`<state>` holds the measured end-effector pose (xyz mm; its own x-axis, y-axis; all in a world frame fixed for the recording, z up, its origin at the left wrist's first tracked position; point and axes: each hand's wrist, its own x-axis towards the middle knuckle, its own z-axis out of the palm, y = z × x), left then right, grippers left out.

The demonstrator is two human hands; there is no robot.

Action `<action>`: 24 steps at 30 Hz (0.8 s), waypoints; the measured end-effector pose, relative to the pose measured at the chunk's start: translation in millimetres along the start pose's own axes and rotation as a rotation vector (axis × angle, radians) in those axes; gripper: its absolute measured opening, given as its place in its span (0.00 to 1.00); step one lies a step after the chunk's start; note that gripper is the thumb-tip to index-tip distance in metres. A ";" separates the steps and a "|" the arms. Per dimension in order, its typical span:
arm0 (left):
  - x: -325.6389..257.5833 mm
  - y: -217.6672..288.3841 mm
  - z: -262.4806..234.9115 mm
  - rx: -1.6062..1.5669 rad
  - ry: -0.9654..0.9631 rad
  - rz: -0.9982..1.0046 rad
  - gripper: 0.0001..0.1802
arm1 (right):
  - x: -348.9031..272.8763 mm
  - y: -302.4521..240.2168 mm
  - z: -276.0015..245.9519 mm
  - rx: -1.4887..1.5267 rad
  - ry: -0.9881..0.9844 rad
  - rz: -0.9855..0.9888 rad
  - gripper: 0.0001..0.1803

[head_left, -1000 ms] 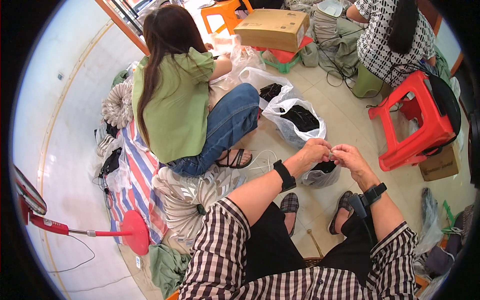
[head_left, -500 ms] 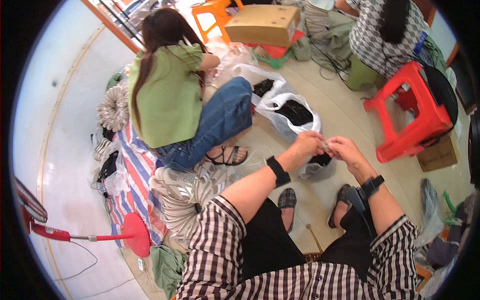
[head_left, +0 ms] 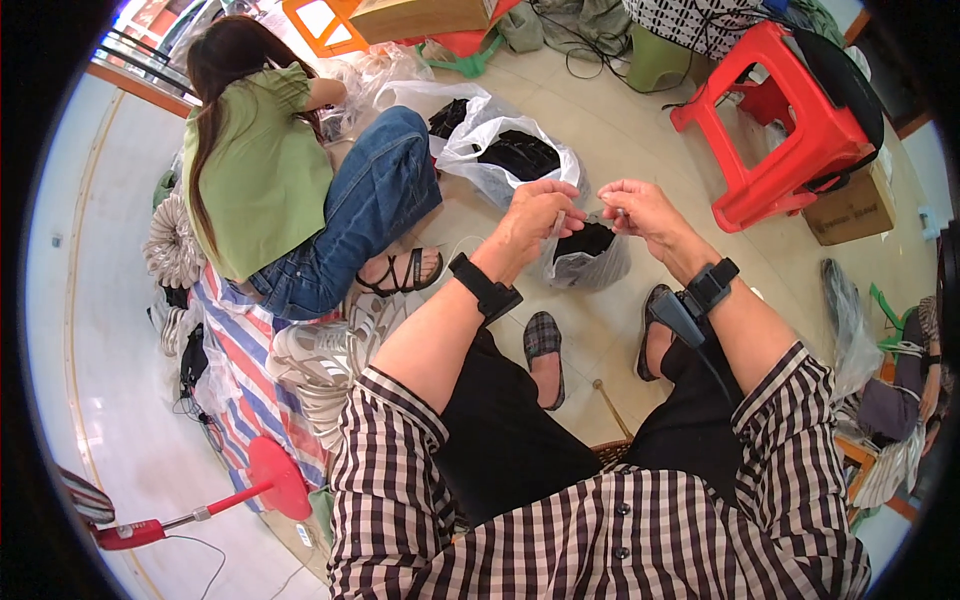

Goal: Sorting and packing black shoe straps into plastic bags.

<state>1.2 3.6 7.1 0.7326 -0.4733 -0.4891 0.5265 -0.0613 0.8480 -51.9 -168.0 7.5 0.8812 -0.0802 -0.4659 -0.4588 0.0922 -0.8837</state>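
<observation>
My left hand (head_left: 538, 222) and my right hand (head_left: 648, 214) are raised in front of me, a small gap between them. The left fingers are bent in a pinch around a small pale bit that I cannot make out. In the right hand, thumb and fingertips also press together on something too small to name. Below the hands stands a clear plastic bag (head_left: 590, 272) with black material (head_left: 585, 240) in it. Just beyond, a larger white plastic bag (head_left: 480, 165) lies open with black pieces (head_left: 518, 156) inside.
A person in a green top (head_left: 265, 170) sits at the left beside a striped sheet (head_left: 250, 345) and bundled pale shoe parts (head_left: 315, 360). A red fan stand (head_left: 280, 478) is at the lower left. A red stool (head_left: 790, 130) and a cardboard box (head_left: 850, 208) stand at the right.
My hands have drawn apart; they were together at the fingertips before. The view has tilted and shifted, so the bags and the stool appear higher and further left.
</observation>
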 end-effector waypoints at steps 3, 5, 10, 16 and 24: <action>-7.3 7.5 0.8 0.005 0.004 0.043 0.11 | -5.1 -5.4 2.7 0.035 0.044 -0.044 0.09; -13.2 13.4 -2.0 -0.006 0.021 0.113 0.12 | -7.9 -10.1 2.1 0.062 0.076 -0.059 0.08; -27.8 27.0 -14.0 0.013 0.028 0.164 0.14 | -10.3 -20.9 -16.1 0.166 0.060 -0.149 0.06; -49.0 23.8 -10.0 0.143 0.010 0.177 0.15 | -15.6 -33.2 -32.0 0.029 0.069 -0.156 0.06; -79.8 34.5 22.2 0.192 -0.144 0.191 0.19 | -40.5 -43.4 -23.3 -0.255 -0.046 -0.280 0.10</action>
<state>-48.6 19.7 80.0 0.7345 -0.6114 -0.2945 0.2838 -0.1174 0.9517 -70.3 -191.9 63.6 0.9780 -0.0218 -0.2074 -0.2080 -0.1772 -0.9620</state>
